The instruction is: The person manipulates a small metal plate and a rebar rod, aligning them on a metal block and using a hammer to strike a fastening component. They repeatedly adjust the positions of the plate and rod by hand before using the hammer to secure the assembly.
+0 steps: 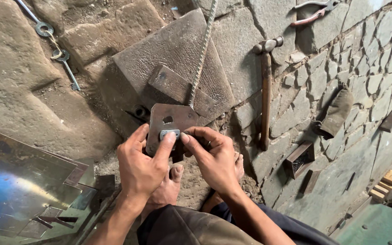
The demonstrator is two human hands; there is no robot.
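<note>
A rusty square metal plate (pixel 166 119) with a hole in it is joined to a long ribbed steel rod (pixel 201 54) that runs up and away. My left hand (pixel 141 165) holds the plate's lower left edge, its forefinger on a small shiny metal piece (pixel 169 133) set against the plate. My right hand (pixel 209 156) pinches the same small piece from the right with thumb and forefinger. Below the hands are my bare feet (pixel 171 188) on the dirt.
A hammer (pixel 266 86) with a wooden handle lies to the right on the stone floor, pliers (pixel 314 12) above it. A flat stone slab (pixel 173 50) with a wooden block lies behind the plate. Shiny sheet metal (pixel 23 190) lies lower left, eye bolts (pixel 53 43) upper left, small metal channels (pixel 299 159) right.
</note>
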